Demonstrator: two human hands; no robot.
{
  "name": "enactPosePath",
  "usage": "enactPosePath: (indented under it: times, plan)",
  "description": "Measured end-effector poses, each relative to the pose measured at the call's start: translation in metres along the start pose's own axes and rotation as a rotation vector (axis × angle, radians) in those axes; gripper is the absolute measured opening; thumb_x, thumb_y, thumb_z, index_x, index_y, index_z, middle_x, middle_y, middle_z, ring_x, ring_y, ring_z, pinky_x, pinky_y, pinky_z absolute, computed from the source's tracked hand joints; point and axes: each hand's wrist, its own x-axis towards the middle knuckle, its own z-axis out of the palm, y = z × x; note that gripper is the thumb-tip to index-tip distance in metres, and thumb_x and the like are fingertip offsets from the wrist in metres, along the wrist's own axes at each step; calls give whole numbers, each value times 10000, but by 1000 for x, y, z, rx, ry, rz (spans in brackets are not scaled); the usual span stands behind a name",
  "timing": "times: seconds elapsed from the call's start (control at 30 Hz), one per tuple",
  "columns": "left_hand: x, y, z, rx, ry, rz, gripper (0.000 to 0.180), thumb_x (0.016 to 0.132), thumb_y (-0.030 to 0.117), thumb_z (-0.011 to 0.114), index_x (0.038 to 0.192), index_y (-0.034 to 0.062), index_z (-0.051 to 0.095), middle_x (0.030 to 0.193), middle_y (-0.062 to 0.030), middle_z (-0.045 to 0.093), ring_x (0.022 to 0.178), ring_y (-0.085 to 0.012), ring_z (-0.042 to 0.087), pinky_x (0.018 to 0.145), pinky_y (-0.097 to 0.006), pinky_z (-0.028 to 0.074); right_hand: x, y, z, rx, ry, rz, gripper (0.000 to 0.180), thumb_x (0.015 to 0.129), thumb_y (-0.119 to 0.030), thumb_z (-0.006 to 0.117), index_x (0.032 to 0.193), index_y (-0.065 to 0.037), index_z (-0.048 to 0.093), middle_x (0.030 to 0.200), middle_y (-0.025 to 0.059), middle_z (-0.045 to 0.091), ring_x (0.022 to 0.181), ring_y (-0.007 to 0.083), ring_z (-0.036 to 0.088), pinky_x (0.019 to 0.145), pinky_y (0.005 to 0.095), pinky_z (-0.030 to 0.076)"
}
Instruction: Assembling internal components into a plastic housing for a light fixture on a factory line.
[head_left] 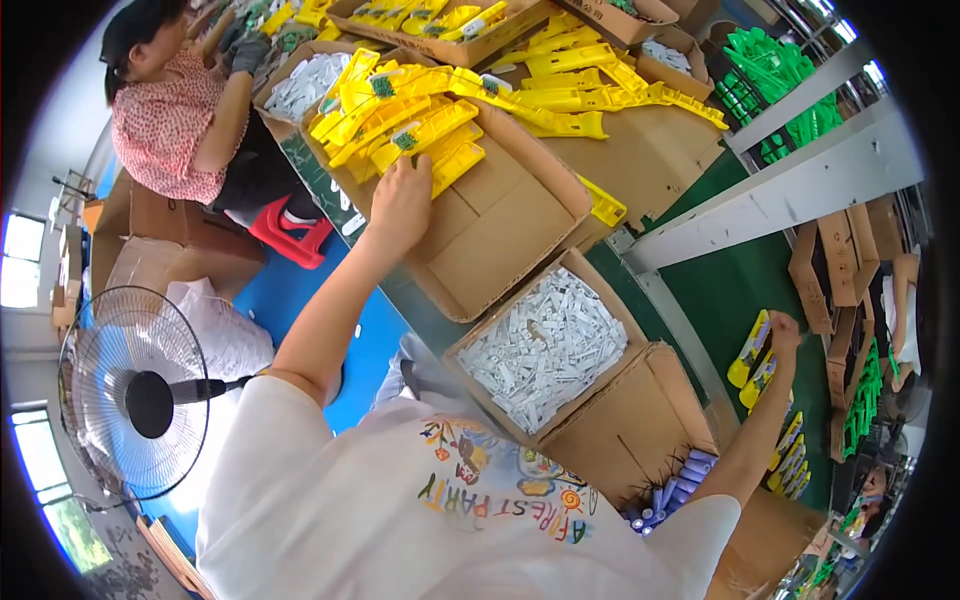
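My left hand (402, 197) reaches to the far left, its fingers closed at the near end of a yellow plastic housing (432, 132) with a small green circuit board in it. That housing lies on a pile of similar yellow housings (360, 105) heaped over the end of a cardboard tray (500, 200). On the right, my right hand (785, 332) has its fingers bent at the top of a yellow housing (750, 350) with a pale and purple inside, over a green surface. Its fingertips are partly hidden. More such housings (790, 455) lie in a row below that forearm.
A carton (545, 345) of small white parts stands before me. Beside it, a carton (620, 420) holds purple cylinders (690, 480) with wires. A metal post (780, 185) crosses at right. A co-worker (175, 110) sits at far left; a fan (150, 400) stands at left.
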Motion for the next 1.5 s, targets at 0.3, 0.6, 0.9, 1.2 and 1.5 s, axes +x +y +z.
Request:
enactPosePath:
  times: [0.3, 0.6, 0.9, 1.2, 1.5]
  plan:
    - [-71, 66, -77, -1890, -673, 37, 537, 705, 151, 753, 1165, 20, 508, 757, -68, 625, 756, -174, 628, 666, -281, 482, -152, -446, -170, 565, 132, -487, 270, 839, -90, 602, 1109, -99, 613, 1205, 66, 577, 1080, 259, 557, 899, 353, 453]
    - [-139, 150, -63, -2169, -1083, -260, 459, 882, 106, 576, 1299, 35, 400, 1064, -89, 568, 988, -194, 573, 877, -340, 478, -228, -453, -161, 1203, -243, -265, 182, 845, -98, 602, 1026, -81, 604, 949, 57, 626, 803, 125, 596, 654, 241, 473]
    - [-158, 156, -65, -1812, -825, 217, 455, 914, 143, 419, 1328, 64, 247, 1193, -112, 452, 1063, -170, 484, 916, -318, 407, -242, -480, -162, 1300, -108, 153, 104, 840, -62, 669, 917, 7, 654, 731, -1, 584, 636, 43, 574, 558, 166, 427]
    - [-157, 166, -52, -1624, -868, 346, 486, 976, 364, 359, 1318, 27, 288, 1137, -108, 479, 1054, -157, 461, 931, -300, 377, -252, -481, -149, 1092, 254, 221, 112, 798, -79, 707, 890, -25, 674, 669, -23, 534, 521, 11, 418, 449, 173, 308]
    - [-160, 185, -46, -1641, -912, 219, 373, 954, 122, 409, 1308, 46, 318, 1022, -90, 531, 874, -148, 537, 811, -289, 463, -273, -473, -131, 787, 392, -38, 114, 750, -125, 727, 793, -88, 628, 708, 62, 573, 560, 209, 578, 490, 306, 469]
